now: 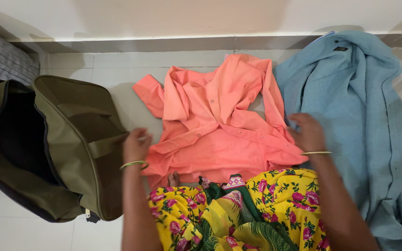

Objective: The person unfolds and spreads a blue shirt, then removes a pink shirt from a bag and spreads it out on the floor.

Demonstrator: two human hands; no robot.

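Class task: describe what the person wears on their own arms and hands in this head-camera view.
Both forearms are bare, with no sleeves in view. The left hand has a thin green-and-gold bangle at the wrist. The right hand has a thin gold bangle. No rings can be made out.

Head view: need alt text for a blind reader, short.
Two hands, left hand and right hand, rest on the side edges of a coral shirt spread on a pale tiled floor. An open olive duffel bag lies to its left, a light blue garment to its right.
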